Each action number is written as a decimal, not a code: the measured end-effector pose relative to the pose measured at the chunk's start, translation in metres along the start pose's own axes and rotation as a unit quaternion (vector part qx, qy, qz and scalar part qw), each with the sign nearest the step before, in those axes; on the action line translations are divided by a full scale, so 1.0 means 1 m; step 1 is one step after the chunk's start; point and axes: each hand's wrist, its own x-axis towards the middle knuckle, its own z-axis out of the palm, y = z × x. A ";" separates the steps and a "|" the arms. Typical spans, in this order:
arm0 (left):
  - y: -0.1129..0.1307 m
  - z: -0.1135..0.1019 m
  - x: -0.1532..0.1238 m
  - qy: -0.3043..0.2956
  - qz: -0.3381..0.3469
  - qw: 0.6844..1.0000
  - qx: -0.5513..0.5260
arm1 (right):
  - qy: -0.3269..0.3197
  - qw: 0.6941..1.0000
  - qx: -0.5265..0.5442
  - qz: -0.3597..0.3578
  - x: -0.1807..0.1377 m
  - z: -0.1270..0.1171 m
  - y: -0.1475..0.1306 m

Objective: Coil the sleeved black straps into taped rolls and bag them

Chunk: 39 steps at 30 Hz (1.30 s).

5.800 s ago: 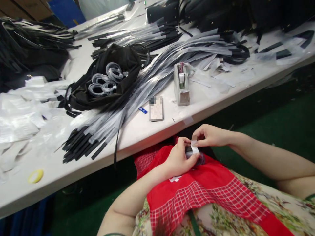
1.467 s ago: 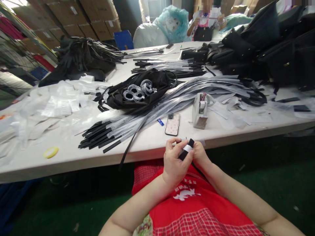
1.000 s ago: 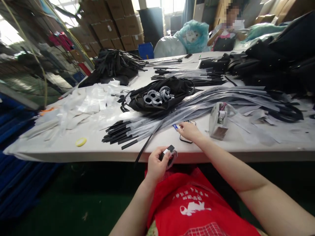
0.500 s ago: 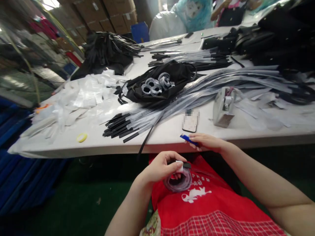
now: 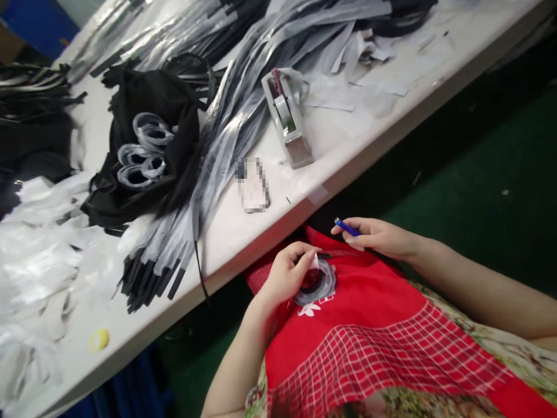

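Observation:
My left hand (image 5: 287, 271) is closed on a coiled strap in clear plastic (image 5: 327, 285), held just above the red apron (image 5: 374, 290). A small white tag (image 5: 315, 262) shows at my thumb, and a dark strap end sticks out beyond the fingers. To the right, my right hand (image 5: 378, 237) grips a slim blue tool (image 5: 348, 227) with a metal tip pointing up and left; its exact kind is too small to tell. The two hands are apart, in front of the table edge.
On the white table (image 5: 226, 238) lie a phone (image 5: 255, 186), a tape dispenser (image 5: 287, 119) and long plastic-sleeved straps (image 5: 217, 151). A black bag (image 5: 174, 174) holds several coils (image 5: 150, 129). Crumpled white plastic (image 5: 39, 232) and a yellow ring (image 5: 99, 339) are at left.
My view has turned to the right and down, so the table now runs diagonally. My right hand has drawn back from the table edge with the blue tool. The left hand keeps the coil.

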 end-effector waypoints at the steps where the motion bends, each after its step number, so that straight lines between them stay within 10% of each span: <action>1: 0.002 0.003 0.001 0.001 0.020 0.999 0.040 | 0.017 1.000 -0.020 -0.004 -0.002 -0.003 0.004; 9: 0.037 0.018 0.002 -0.033 0.015 0.973 0.227 | -0.027 0.976 -0.213 -0.043 -0.004 -0.028 0.003; 19: 0.051 0.036 0.032 -0.080 -0.001 0.977 0.199 | 0.025 0.908 -0.413 -0.063 -0.008 -0.046 0.007; 39: 0.086 0.037 0.058 -0.089 0.005 0.964 0.249 | 0.078 0.907 -0.404 -0.085 -0.008 -0.056 0.002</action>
